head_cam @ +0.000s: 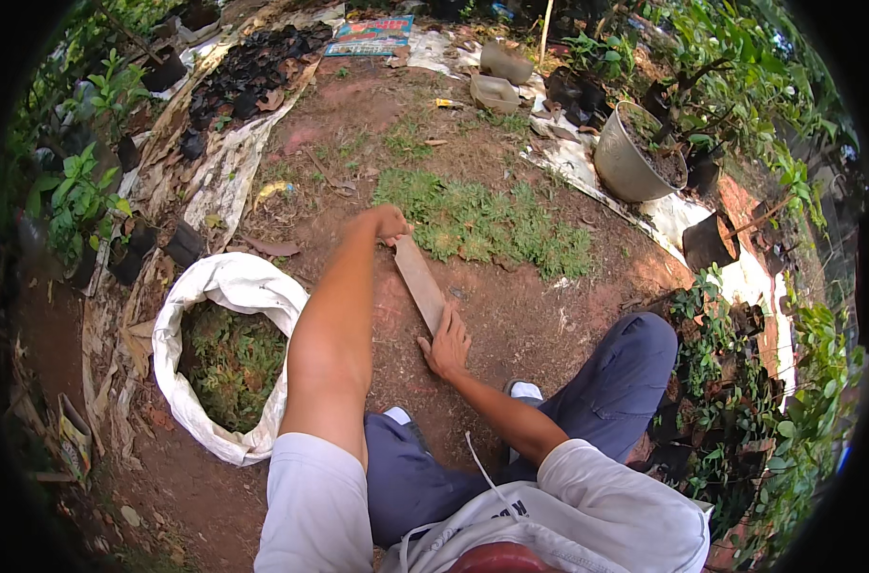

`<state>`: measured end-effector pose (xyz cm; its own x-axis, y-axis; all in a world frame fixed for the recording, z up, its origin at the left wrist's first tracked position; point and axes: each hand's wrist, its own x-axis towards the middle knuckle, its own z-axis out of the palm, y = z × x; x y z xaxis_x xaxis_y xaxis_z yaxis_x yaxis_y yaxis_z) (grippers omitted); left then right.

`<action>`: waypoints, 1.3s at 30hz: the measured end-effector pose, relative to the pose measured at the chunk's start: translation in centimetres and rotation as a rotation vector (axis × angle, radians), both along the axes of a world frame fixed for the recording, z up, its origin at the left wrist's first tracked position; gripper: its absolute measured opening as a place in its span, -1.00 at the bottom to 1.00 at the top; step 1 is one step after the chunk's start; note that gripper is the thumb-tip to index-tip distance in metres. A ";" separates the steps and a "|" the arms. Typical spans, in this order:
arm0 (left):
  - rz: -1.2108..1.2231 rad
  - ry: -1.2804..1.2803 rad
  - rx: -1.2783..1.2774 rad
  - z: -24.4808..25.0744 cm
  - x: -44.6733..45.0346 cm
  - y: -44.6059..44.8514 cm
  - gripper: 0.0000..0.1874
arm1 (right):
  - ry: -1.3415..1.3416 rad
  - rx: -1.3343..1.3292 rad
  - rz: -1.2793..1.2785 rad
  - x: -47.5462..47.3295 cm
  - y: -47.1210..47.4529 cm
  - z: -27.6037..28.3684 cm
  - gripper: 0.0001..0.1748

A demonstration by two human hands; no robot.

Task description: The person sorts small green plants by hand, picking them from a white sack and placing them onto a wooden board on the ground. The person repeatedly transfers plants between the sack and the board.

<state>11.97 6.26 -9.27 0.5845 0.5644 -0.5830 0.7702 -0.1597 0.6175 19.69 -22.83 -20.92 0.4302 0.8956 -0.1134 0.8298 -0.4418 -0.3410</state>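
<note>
A long, flat, grey-brown blade-like piece (419, 281) slants over the bare soil between my hands; whether it is metal or wood I cannot tell. My left hand (391, 223) grips its far end, beside the edge of a low green patch of weeds (481, 222). At the near end, my right hand (449, 342) holds it with the fingers laid over its side. To the left of my left arm stands a white woven sack (168, 358), its rim rolled down into a thick ring. Cut greenery (237, 362) lies inside the sack.
A grey plant pot (624, 161) of soil leans at the right, near black grow bags (708, 242). Farther off lie a plastic tub (495, 94) and another container (506, 63). Black plastic and dry leaves (252, 71) cover sheeting at the left. Potted plants (76, 190) line both sides.
</note>
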 end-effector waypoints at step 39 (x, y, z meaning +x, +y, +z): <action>0.057 0.051 0.009 1.0 -0.8 -0.4 -0.47 | 0.622 0.116 -0.758 7.1 -4.2 -2.8 -0.43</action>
<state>11.17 5.86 -8.29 0.5207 0.6012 -0.6062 0.8087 -0.1197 0.5759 26.82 -27.01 -23.75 0.7882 0.4275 -0.4427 -0.0006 -0.7188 -0.6953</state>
